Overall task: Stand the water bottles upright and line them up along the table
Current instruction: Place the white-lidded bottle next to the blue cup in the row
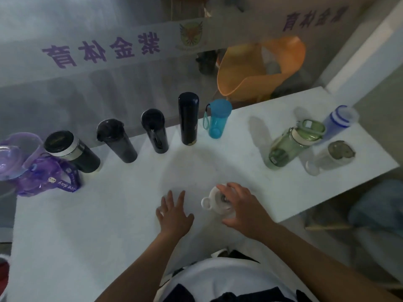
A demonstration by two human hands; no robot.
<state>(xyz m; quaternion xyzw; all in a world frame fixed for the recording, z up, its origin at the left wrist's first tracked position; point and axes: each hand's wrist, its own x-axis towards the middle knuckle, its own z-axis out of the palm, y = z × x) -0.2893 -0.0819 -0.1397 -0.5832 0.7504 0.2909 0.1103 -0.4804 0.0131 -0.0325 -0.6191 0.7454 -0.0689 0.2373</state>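
A white table [109,225] runs along a frosted glass wall [87,83] with purple lettering. At the far left stands a purple bottle [41,173] with its lid flipped open and a strap hanging down. Next along the back edge come a dark tumbler [72,152] with a silver band, a black flask [116,140], a second black flask [154,130], a tall dark flask [188,118] and a small blue bottle [217,118] with a loop; all stand upright in a row. Near the front edge, the left hand [174,212] hovers flat with fingers spread, holding nothing. Just beside it, the right hand [242,205] curls around a clear bottle [218,202] with a white cap, gripping it from above. Further right, well apart from the row, stand a green bottle [290,147], a blue-striped bottle [340,117] and a clear jar [331,158]. An orange chair [261,68] sits behind the table.
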